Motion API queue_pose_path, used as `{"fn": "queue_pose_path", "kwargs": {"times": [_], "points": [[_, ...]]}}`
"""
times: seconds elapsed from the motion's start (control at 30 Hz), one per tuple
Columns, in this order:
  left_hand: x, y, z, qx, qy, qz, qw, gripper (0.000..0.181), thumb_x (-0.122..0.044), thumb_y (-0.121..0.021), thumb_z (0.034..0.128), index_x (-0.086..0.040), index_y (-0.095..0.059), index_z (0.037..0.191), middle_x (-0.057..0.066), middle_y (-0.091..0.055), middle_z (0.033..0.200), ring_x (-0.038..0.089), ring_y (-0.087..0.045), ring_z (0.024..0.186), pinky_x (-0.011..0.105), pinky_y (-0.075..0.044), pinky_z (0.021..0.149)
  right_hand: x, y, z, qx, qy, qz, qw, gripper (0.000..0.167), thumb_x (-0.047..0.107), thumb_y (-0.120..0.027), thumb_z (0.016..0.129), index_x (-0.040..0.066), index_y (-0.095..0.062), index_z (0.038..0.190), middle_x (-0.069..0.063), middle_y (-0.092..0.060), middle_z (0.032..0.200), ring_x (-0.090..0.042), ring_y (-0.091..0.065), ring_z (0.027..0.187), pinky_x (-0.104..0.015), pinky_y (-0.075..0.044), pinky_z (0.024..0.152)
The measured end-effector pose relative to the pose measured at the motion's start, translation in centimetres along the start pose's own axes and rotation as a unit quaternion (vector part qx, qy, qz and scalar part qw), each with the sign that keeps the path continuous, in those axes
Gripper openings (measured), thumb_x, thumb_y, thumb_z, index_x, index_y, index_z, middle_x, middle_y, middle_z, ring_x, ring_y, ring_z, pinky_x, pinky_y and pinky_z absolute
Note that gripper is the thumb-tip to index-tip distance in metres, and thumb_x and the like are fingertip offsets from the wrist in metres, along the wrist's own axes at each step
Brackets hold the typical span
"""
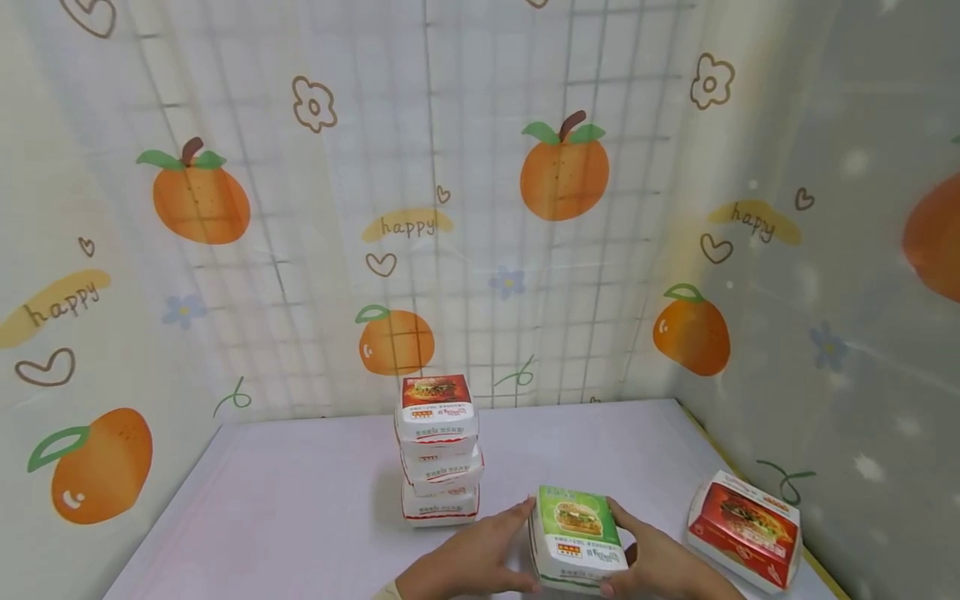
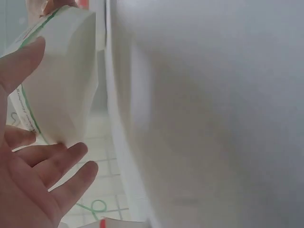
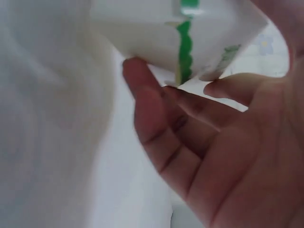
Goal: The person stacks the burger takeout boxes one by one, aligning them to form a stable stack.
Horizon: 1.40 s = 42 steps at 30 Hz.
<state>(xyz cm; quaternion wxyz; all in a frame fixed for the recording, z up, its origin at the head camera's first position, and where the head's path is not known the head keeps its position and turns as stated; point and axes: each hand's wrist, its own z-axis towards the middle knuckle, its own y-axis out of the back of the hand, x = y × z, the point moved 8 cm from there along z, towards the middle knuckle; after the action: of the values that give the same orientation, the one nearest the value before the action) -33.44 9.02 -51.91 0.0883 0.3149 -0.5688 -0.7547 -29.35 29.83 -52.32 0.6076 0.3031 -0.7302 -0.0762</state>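
Between both hands is a green-topped burger box [image 1: 577, 550] with a burger picture and white sides, at the lower right of the head view. My left hand [image 1: 474, 557] holds its left side, thumb near the front and fingers toward the back corner. On the opposite side my right hand [image 1: 660, 557] grips it, fingers at the back and thumb at the front corner. In the left wrist view the white underside of the box [image 2: 61, 76] shows, apart from the table. Fingers of the right hand [image 3: 228, 137] curl beneath the box [image 3: 142, 28] in the right wrist view.
A stack of several red-and-white burger boxes [image 1: 437, 417] stands left of the hands, slightly uneven. Another red burger box [image 1: 746, 529] lies turned near the table's right edge. The white table [image 1: 300, 500] meets a curtain [image 1: 480, 125] printed with oranges at the back and sides.
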Motion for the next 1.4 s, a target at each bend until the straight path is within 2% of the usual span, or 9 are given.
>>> {"fn": "queue_pose_path", "kwargs": {"times": [0.13,0.23,0.43,0.53,0.63,0.8,0.97,1.2,1.4], "points": [[-0.6,1.1,0.0,-0.028,0.0,-0.012,0.9995,0.103,-0.07,-0.062,0.0798,-0.018,-0.017,0.157,-0.002,-0.03,0.155,0.011,-0.034,0.137,0.031,-0.036,0.106,0.2,0.8,-0.1,-0.03,-0.017,-0.017,0.9993,0.124,0.028,-0.091,0.065,-0.006,-0.009,0.152,-0.009,-0.06,0.095,-0.023,-0.058,0.083,-0.036,-0.051,0.069],[-1.3,2.5,-0.2,-0.047,-0.002,-0.014,0.9988,0.102,-0.068,-0.063,0.0802,-0.021,-0.017,0.157,-0.003,-0.031,0.154,0.011,-0.035,0.137,0.032,-0.038,0.106,1.1,1.3,-0.4,-0.04,0.003,-0.015,0.9991,0.123,0.028,-0.09,0.066,-0.006,-0.008,0.152,-0.01,-0.06,0.104,-0.023,-0.059,0.085,-0.036,-0.052,0.069],[-3.3,6.2,-0.8,-0.109,-0.007,0.011,0.9939,0.097,-0.068,-0.06,0.0831,-0.022,-0.017,0.157,-0.005,-0.034,0.153,0.013,-0.045,0.13,0.034,-0.045,0.099,4.2,2.3,-1.2,-0.055,0.094,0.052,0.9927,0.119,0.017,-0.087,0.072,0.003,-0.002,0.155,-0.022,-0.056,0.12,-0.028,-0.063,0.085,-0.037,-0.056,0.071],[-3.8,7.8,-1.0,-0.131,0.006,0.02,0.9911,0.096,-0.071,-0.056,0.0835,-0.02,-0.019,0.157,-0.004,-0.035,0.153,0.015,-0.047,0.128,0.034,-0.046,0.097,5.7,2.9,-1.7,-0.086,0.144,0.064,0.9838,0.117,0.012,-0.086,0.072,0.007,-0.005,0.157,-0.031,-0.043,0.138,-0.029,-0.064,0.088,-0.037,-0.056,0.072],[-3.9,8.6,-1.3,-0.137,0.019,0.011,0.9904,0.097,-0.073,-0.054,0.083,-0.019,-0.02,0.157,-0.004,-0.035,0.153,0.016,-0.045,0.13,0.036,-0.045,0.099,6.7,3.4,-2.2,-0.117,0.177,0.063,0.9751,0.113,0.009,-0.085,0.072,0.008,-0.01,0.157,-0.032,-0.027,0.15,-0.029,-0.063,0.096,-0.036,-0.056,0.075],[-3.9,9.8,-1.5,-0.148,0.025,-0.017,0.9885,0.096,-0.072,-0.055,0.0831,-0.019,-0.022,0.156,-0.004,-0.036,0.152,0.015,-0.043,0.132,0.038,-0.042,0.102,8.1,3.7,-3.0,-0.13,0.203,0.088,0.9665,0.106,0.008,-0.081,0.076,0.011,-0.013,0.157,-0.031,-0.022,0.153,-0.035,-0.059,0.109,-0.037,-0.056,0.078],[-3.7,11.1,-1.8,-0.155,0.029,-0.049,0.9863,0.094,-0.071,-0.056,0.0839,-0.02,-0.023,0.156,-0.006,-0.038,0.15,0.014,-0.046,0.129,0.04,-0.044,0.101,9.2,4.0,-3.3,-0.138,0.228,0.119,0.9566,0.098,0.008,-0.075,0.08,0.016,-0.016,0.157,-0.026,-0.026,0.153,-0.04,-0.058,0.112,-0.039,-0.056,0.079],[-4.2,13.9,-2.7,-0.182,0.031,-0.058,0.9811,0.091,-0.07,-0.053,0.0861,-0.016,-0.028,0.155,-0.003,-0.043,0.148,0.015,-0.044,0.131,0.044,-0.042,0.102,11.3,4.3,-2.9,-0.172,0.267,0.074,0.9452,0.09,0.01,-0.075,0.081,0.023,-0.025,0.156,-0.021,-0.037,0.149,-0.038,-0.059,0.112,-0.036,-0.055,0.08],[-4.1,15.8,-3.5,-0.193,0.05,-0.073,0.9773,0.089,-0.068,-0.053,0.0878,-0.012,-0.03,0.154,-0.001,-0.045,0.146,0.017,-0.042,0.133,0.044,-0.039,0.105,13.7,3.8,-2.6,-0.165,0.313,0.082,0.9317,0.079,0.004,-0.069,0.085,0.017,-0.032,0.153,-0.019,-0.043,0.145,-0.034,-0.061,0.107,-0.038,-0.057,0.077]]}}
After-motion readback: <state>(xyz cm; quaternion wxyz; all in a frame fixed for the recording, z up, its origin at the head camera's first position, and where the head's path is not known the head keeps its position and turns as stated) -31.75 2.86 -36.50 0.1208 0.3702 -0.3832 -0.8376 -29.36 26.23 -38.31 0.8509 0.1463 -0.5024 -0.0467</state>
